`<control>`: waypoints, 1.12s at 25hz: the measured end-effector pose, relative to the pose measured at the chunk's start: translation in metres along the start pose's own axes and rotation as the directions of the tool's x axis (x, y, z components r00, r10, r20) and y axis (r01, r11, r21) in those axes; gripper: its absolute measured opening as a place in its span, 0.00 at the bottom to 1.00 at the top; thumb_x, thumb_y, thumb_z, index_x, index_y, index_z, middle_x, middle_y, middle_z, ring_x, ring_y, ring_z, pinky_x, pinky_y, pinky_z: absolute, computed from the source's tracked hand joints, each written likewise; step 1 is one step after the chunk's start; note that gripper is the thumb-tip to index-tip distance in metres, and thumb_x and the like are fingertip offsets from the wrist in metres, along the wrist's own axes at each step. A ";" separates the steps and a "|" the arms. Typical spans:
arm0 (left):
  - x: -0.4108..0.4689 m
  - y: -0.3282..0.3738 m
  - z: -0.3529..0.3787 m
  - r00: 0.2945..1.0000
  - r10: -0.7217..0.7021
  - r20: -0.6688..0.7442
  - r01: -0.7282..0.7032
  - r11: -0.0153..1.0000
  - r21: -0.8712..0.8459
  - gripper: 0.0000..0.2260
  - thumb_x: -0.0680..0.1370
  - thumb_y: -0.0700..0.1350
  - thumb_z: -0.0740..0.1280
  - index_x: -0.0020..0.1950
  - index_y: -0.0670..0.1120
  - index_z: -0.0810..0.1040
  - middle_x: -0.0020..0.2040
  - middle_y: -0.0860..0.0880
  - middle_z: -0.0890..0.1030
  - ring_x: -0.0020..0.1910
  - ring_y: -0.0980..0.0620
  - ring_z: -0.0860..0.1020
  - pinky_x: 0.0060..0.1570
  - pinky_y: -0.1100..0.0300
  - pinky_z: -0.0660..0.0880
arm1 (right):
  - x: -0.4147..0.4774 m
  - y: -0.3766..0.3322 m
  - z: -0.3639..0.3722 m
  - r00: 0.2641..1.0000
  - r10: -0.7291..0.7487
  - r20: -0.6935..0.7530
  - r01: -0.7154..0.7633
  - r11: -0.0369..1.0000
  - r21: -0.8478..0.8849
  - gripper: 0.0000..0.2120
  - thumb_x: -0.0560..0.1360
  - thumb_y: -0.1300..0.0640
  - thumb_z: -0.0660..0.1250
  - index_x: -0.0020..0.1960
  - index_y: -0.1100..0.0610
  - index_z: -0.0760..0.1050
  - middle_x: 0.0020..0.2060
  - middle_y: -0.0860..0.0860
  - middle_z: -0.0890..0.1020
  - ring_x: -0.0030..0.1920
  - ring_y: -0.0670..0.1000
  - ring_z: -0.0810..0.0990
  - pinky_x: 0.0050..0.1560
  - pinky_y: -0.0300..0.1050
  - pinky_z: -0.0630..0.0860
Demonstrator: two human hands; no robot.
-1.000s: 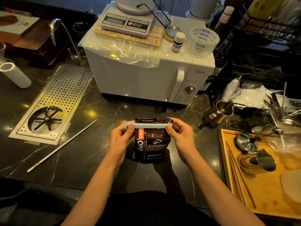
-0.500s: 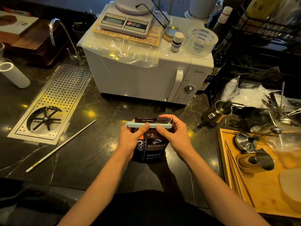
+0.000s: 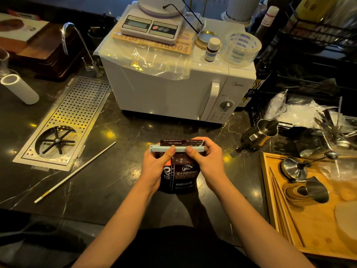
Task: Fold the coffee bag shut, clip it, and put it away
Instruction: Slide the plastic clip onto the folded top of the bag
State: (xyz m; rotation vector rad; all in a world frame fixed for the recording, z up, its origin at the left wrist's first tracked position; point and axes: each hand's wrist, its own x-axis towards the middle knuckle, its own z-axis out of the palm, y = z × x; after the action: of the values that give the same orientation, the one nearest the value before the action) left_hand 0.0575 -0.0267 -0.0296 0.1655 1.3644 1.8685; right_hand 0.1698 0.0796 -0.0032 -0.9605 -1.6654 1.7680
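A dark brown coffee bag (image 3: 181, 177) stands upright on the black counter in front of the microwave. Its top is folded over, and a pale blue bar clip (image 3: 180, 148) lies across the fold. My left hand (image 3: 155, 167) holds the bag's left side with its thumb pressed on the clip. My right hand (image 3: 207, 161) holds the right side, thumb on the clip too. The two thumbs nearly meet at the clip's middle. The bag's upper corners are hidden by my fingers.
A white microwave (image 3: 173, 93) stands just behind the bag, with a scale and a tape roll on top. A metal drip tray (image 3: 63, 122) and a white stick (image 3: 75, 172) lie to the left. A steel pitcher (image 3: 260, 133) and a wooden tray (image 3: 270, 190) of tools sit to the right.
My thumbs have slid inward along the clip from its ends toward its middle. The bag and clip stay in the same spot.
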 end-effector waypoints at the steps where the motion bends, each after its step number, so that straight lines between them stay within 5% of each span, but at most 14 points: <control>1: 0.000 0.001 -0.001 1.000 -0.015 0.013 0.015 1.000 -0.010 0.15 0.67 0.45 0.73 0.52 0.43 0.76 0.45 0.45 0.85 0.45 0.48 0.85 0.42 0.58 0.81 | 0.000 0.000 -0.001 1.000 0.012 0.003 -0.012 1.000 0.007 0.10 0.72 0.62 0.73 0.53 0.56 0.78 0.45 0.52 0.85 0.46 0.49 0.85 0.44 0.42 0.82; 6: 0.002 0.002 -0.008 0.998 -0.042 0.039 0.042 0.999 0.008 0.23 0.69 0.47 0.72 0.59 0.36 0.75 0.50 0.41 0.85 0.49 0.44 0.84 0.45 0.57 0.81 | 0.000 -0.002 -0.006 0.996 0.041 0.079 -0.043 0.999 0.018 0.07 0.77 0.62 0.67 0.54 0.53 0.77 0.46 0.50 0.85 0.47 0.47 0.85 0.44 0.39 0.81; 12: -0.001 0.004 -0.010 1.000 0.006 0.008 -0.007 0.999 0.046 0.12 0.68 0.45 0.72 0.50 0.42 0.80 0.44 0.46 0.86 0.44 0.48 0.85 0.44 0.58 0.81 | -0.002 -0.003 -0.009 0.998 0.041 0.041 -0.043 0.997 0.066 0.08 0.75 0.63 0.69 0.51 0.52 0.77 0.42 0.49 0.86 0.45 0.48 0.86 0.42 0.39 0.81; 20: -0.003 0.010 -0.020 0.997 0.075 0.013 -0.076 0.992 0.102 0.10 0.72 0.47 0.68 0.51 0.46 0.83 0.51 0.44 0.85 0.54 0.44 0.82 0.58 0.48 0.77 | 0.003 -0.006 -0.013 0.992 0.043 0.122 -0.053 0.996 0.074 0.09 0.78 0.65 0.64 0.53 0.54 0.77 0.42 0.47 0.87 0.47 0.48 0.86 0.43 0.38 0.81; 28: -0.006 0.014 -0.022 0.995 0.102 -0.007 -0.101 0.992 0.073 0.14 0.68 0.55 0.74 0.50 0.50 0.84 0.49 0.47 0.86 0.53 0.46 0.83 0.60 0.45 0.77 | -0.001 0.004 -0.010 0.998 0.053 -0.039 -0.047 0.989 0.137 0.09 0.75 0.66 0.68 0.55 0.59 0.77 0.41 0.48 0.87 0.45 0.49 0.86 0.45 0.40 0.82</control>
State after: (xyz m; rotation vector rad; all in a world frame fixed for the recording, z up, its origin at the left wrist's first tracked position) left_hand 0.0428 -0.0490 -0.0247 0.2667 1.4562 1.9066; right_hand 0.1792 0.0847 -0.0066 -0.9790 -1.4853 1.8546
